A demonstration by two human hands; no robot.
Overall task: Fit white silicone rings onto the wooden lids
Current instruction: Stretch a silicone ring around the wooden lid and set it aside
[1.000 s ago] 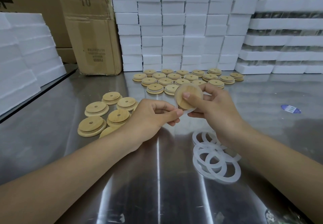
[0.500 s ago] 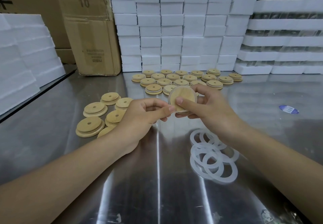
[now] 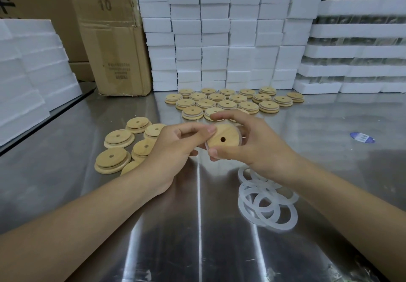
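Toward the near edge of the shiny steel tabletop [image 3: 153, 237], right of its middle, a loose heap of flat white silicone rings [image 3: 267, 202] lies overlapping, just beneath your right wrist. Above the tabletop's middle, both of your hands meet on one round wooden lid with a small centre hole [image 3: 223, 138], held off the surface and tilted so its face turns to you. Your left hand [image 3: 173, 149] pinches the lid's left edge between thumb and forefinger; your right hand [image 3: 252, 143] curls round it, thumb at the lower edge and forefinger arched over the top. A thin white line shows along part of the lid's rim. Left of your left hand, a cluster of bare stepped wooden lids [image 3: 118, 138] rests on the steel, partly hidden by it. Toward the right edge lies a small blue oval label [image 3: 362, 138]. Farther back, rows of wooden lids with white bands at their sides [image 3: 237, 100] sit close together. Along the far edge stand a brown cardboard box [image 3: 114, 44], a wall of white foam blocks [image 3: 219, 33] and stacked white foam trays [image 3: 356, 46]; white foam slabs [image 3: 28, 66] line the left edge.
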